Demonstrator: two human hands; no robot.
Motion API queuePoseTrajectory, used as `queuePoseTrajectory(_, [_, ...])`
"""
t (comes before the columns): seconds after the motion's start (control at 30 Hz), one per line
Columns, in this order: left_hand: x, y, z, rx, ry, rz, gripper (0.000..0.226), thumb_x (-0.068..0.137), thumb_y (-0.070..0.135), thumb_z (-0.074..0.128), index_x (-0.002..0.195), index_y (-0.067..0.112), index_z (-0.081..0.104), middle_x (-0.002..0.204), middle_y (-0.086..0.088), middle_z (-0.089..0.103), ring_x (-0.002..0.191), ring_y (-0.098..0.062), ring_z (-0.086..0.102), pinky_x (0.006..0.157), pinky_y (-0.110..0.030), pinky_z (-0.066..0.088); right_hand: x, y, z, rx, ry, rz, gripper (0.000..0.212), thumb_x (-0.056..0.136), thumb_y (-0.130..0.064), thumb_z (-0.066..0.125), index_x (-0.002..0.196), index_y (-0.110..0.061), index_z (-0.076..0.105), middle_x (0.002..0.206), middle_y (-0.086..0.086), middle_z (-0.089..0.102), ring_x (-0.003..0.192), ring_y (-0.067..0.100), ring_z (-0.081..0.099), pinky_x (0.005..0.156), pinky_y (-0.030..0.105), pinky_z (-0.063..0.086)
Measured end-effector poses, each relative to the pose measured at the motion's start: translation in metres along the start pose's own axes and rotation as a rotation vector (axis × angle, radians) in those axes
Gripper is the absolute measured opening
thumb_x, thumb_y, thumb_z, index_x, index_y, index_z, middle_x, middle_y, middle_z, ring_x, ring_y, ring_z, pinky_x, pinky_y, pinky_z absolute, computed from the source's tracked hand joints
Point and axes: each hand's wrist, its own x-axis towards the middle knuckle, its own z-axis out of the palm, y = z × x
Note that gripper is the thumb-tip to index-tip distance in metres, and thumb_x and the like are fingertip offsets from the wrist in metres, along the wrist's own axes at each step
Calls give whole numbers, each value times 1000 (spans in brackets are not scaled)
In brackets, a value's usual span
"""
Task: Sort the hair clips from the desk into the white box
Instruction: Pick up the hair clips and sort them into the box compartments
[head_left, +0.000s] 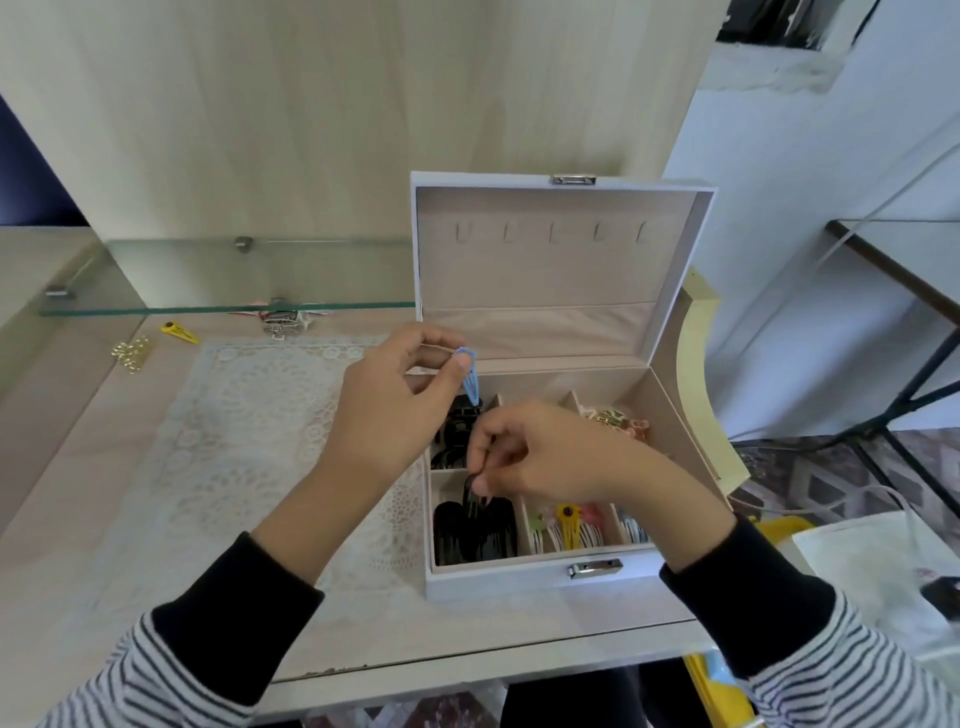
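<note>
The white box (524, 584) stands open on the desk, lid up, with several compartments holding clips. My left hand (395, 410) pinches a light blue snap clip (470, 376) above the box's back left compartment. My right hand (550, 452) pinches a small black comb clip (471, 493) over the front left compartment, where black clips (475, 530) lie. A yellow snap clip (569, 525) and striped clips sit in the front middle compartment. On the desk at the back left lie a yellow clip (179, 332), gold clips (132, 353) and a silver and pink pile (283, 317).
A white lace mat (234, 441) covers the desk left of the box. A glass shelf (208, 309) juts out low over the desk's back. A wooden panel rises behind. To the right stand a cream curved board (704, 374) and a dark-framed table (893, 260).
</note>
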Motion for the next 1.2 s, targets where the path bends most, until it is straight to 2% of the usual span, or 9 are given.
queuePoseTrajectory(0.07, [0, 0, 0, 9, -9, -8, 4, 89, 22, 68, 90, 26, 68, 84, 7, 74, 74, -12, 73, 83, -44, 57, 1, -3, 3, -25, -19, 0, 8, 85, -11, 69, 91, -11, 64, 90, 6, 72, 47, -5, 55, 44, 9, 43])
queuePoseTrajectory(0.17, [1, -1, -1, 32, -36, -20, 3, 89, 24, 69, 89, 26, 68, 83, 9, 73, 74, -9, 71, 83, -39, 58, 4, -2, 8, -136, 23, -3, 10, 83, -15, 70, 93, -14, 66, 88, 0, 71, 47, -9, 53, 40, 6, 39])
queuePoseTrajectory(0.27, [2, -2, -2, 37, -61, -30, 3, 88, 24, 70, 88, 26, 67, 83, 9, 73, 76, -8, 71, 84, -36, 57, 8, 1, 13, -227, 76, -15, 9, 79, -24, 73, 86, -26, 68, 77, -11, 67, 64, -2, 60, 58, 24, 56])
queuePoseTrajectory(0.37, [4, -3, -4, 6, -71, -49, 3, 88, 22, 70, 88, 24, 68, 83, 6, 73, 79, -14, 72, 87, -42, 57, 6, 1, 16, -323, 91, -23, 10, 79, -30, 71, 90, -31, 72, 81, -14, 68, 80, 6, 63, 80, 36, 54])
queuePoseTrajectory(0.53, [4, -2, -7, 12, -91, -44, 2, 88, 25, 70, 88, 26, 68, 84, 6, 73, 78, -15, 72, 87, -44, 57, -8, 5, -2, -203, 134, -36, 7, 84, -28, 68, 89, -31, 72, 86, -16, 68, 72, 8, 66, 75, 31, 54])
queuePoseTrajectory(0.7, [-2, 8, -4, 39, -90, -29, 4, 88, 24, 70, 86, 27, 68, 87, 11, 70, 73, -18, 72, 83, -47, 57, -20, 26, -33, -103, 354, -24, 6, 89, -25, 63, 89, -24, 69, 83, -13, 67, 76, 0, 60, 73, 19, 46])
queuePoseTrajectory(0.83, [-9, 17, 7, 47, -143, -19, 7, 88, 22, 69, 85, 28, 68, 85, 12, 70, 74, -28, 70, 82, -48, 56, -18, 57, -43, -304, 574, -27, 11, 90, -20, 58, 97, -19, 66, 92, -7, 66, 86, 8, 59, 81, 29, 50])
queuePoseTrajectory(0.97, [-11, 16, 22, 31, -208, -32, 5, 86, 21, 71, 83, 24, 70, 80, 5, 72, 75, -21, 71, 79, -43, 59, -18, 78, -45, -569, 733, -72, 15, 90, -19, 56, 102, -15, 64, 97, -1, 64, 88, 20, 58, 73, 34, 50])
queuePoseTrajectory(1.2, [-13, 6, 35, 334, -454, -15, 6, 85, 39, 68, 79, 38, 71, 77, 20, 69, 69, -2, 61, 74, -33, 54, -17, 92, -47, -741, 702, -174, 18, 88, -17, 57, 105, -14, 63, 99, 1, 64, 88, 22, 58, 76, 34, 47])
